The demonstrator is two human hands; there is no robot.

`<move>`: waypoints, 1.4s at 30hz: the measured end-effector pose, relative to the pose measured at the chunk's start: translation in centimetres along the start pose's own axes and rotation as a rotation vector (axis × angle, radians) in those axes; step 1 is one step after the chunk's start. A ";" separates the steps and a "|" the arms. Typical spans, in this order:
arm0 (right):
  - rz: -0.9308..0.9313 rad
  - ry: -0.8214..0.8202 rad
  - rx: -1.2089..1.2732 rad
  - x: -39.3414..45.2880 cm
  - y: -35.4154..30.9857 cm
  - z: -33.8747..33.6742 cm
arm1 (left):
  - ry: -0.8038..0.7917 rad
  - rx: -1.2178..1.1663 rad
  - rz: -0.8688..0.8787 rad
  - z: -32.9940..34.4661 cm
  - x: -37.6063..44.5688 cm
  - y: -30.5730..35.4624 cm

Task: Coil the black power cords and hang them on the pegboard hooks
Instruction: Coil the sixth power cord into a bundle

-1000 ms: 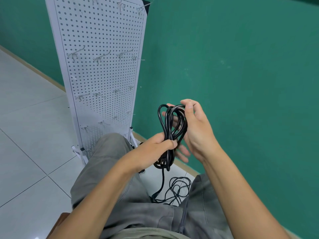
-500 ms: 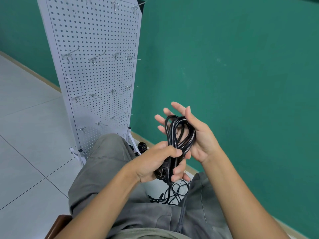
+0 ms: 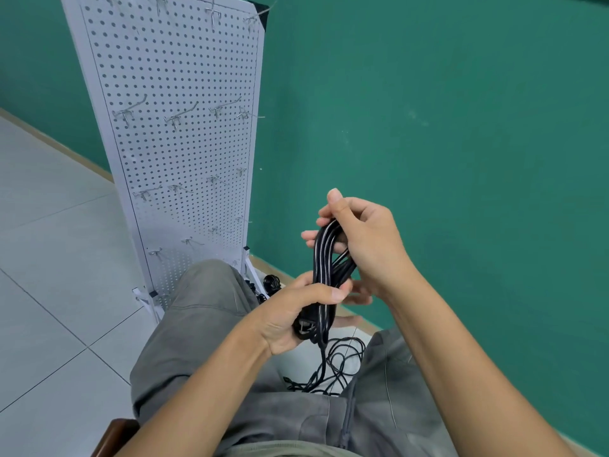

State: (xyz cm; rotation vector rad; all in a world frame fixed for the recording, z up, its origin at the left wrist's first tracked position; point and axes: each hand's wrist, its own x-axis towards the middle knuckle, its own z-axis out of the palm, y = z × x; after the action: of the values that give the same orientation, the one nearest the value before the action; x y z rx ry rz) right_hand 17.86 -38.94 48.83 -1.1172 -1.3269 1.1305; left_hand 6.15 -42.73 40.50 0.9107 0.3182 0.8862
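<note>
A black power cord (image 3: 324, 258) is gathered into a long coil held upright between both hands. My left hand (image 3: 296, 315) grips the lower end of the coil, where the plug shows in the fist. My right hand (image 3: 365, 245) curls its fingers round the top loops. The cord's loose tail hangs down to a tangle of black cord (image 3: 333, 367) on the floor between my knees. The white pegboard (image 3: 178, 150) stands to the left against the green wall, with rows of bare metal hooks (image 3: 179, 117).
I sit on a brown wooden seat (image 3: 112, 437), grey-trousered legs (image 3: 204, 324) stretched toward the pegboard's white foot (image 3: 146, 298). More black cords (image 3: 270, 283) lie at the board's base by the wall. White floor tiles (image 3: 49, 258) spread to the left.
My right hand went from spread fingers behind the coil to fingers curled round its top loops. The left hand slid slightly lower on the bundle. The camera view shifted a little.
</note>
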 end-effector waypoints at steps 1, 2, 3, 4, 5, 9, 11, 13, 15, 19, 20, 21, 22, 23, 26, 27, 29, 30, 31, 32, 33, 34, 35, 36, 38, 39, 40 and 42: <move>-0.025 0.029 -0.067 0.2 0.1 -0.1 | -0.016 0.030 -0.010 0.0 0.0 0.0; -0.046 0.058 -0.135 0.3 0.3 -0.2 | -0.020 0.048 -0.029 0.1 -0.1 0.2; -0.065 0.086 -0.207 0.5 0.5 -0.4 | -0.007 0.070 -0.051 0.2 -0.1 0.3; -0.082 0.111 -0.281 0.6 0.9 -0.7 | 0.009 0.102 -0.065 0.2 -0.1 0.5; -0.097 0.133 -0.351 0.6 1.1 -0.9 | 0.017 0.138 -0.072 0.3 -0.1 0.5; -0.133 0.151 -0.547 0.2 1.7 -2.1 | 0.042 0.155 -0.092 0.4 0.0 0.6; -0.114 0.104 -0.597 0.1 1.6 -2.5 | 0.055 0.153 -0.095 0.4 0.0 0.6; -0.052 0.041 -0.601 0.0 1.3 -2.8 | 0.066 0.165 -0.082 0.4 0.1 0.5; 0.035 -0.019 -0.537 -0.2 1.0 -2.9 | 0.093 0.181 -0.066 0.5 0.2 0.6; 0.237 -0.225 -0.175 -0.4 1.5 -2.5 | 0.236 0.202 0.022 0.1 0.4 1.3; 0.275 -0.288 -0.042 -0.5 2.1 -2.3 | 0.272 0.197 0.052 -0.1 0.4 1.7; 0.304 -0.350 0.065 -0.6 2.8 -2.2 | 0.302 0.185 0.083 -0.4 0.3 2.1; 0.320 -0.406 0.129 -0.8 3.7 -1.9 | 0.331 0.170 0.114 -0.8 0.2 2.7; 0.326 -0.452 0.146 -1.1 4.8 -1.6 | 0.361 0.150 0.141 -1.2 0.0 3.2; 0.358 -0.543 0.068 -2.3 7.6 -0.4 | 0.438 0.103 0.200 -2.3 -0.5 4.5; 0.362 -0.553 0.045 -2.7 8.2 0.0 | 0.458 0.090 0.217 -2.6 -0.7 4.9; 0.348 -0.554 0.005 -3.2 9.2 0.7 | 0.489 0.061 0.250 -3.2 -0.8 5.3; 0.332 -0.548 -0.035 -3.4 9.5 0.9 | 0.504 0.043 0.266 -3.4 -0.9 5.4; 0.310 -0.540 -0.086 -3.4 9.7 1.0 | 0.517 0.025 0.279 -3.5 -0.9 5.4; 0.284 -0.535 -0.136 -3.5 9.8 1.1 | 0.526 0.009 0.292 -3.7 -0.9 5.4; 0.263 -0.532 -0.169 -3.6 9.7 1.1 | 0.530 -0.009 0.306 -3.8 -0.8 5.3; 0.251 -0.532 -0.189 -3.7 9.5 1.1 | 0.533 -0.024 0.319 -3.9 -0.8 5.3; 0.238 -0.531 -0.210 -3.8 9.3 0.9 | 0.538 -0.039 0.330 -4.1 -0.8 5.3; 0.218 -0.528 -0.243 -3.9 9.1 0.7 | 0.548 -0.049 0.343 -4.2 -0.8 5.3; 0.168 -0.513 -0.323 -4.0 8.8 0.2 | 0.589 -0.053 0.371 -4.6 -0.8 5.4; 0.146 -0.500 -0.348 -4.0 8.7 0.1 | 0.618 -0.046 0.385 -4.8 -0.8 5.4; 0.128 -0.487 -0.361 -3.9 8.6 -0.1 | 0.650 -0.040 0.399 -5.0 -0.7 5.4; 0.102 -0.463 -0.358 -4.0 8.0 -0.3 | 0.714 -0.033 0.415 -5.4 -0.6 5.4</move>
State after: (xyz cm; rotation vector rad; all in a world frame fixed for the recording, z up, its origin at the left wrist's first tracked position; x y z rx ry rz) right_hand 18.60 -41.83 40.44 -1.2320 -1.9074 1.3115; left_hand -0.26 -38.62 41.45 0.6077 0.7396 1.5923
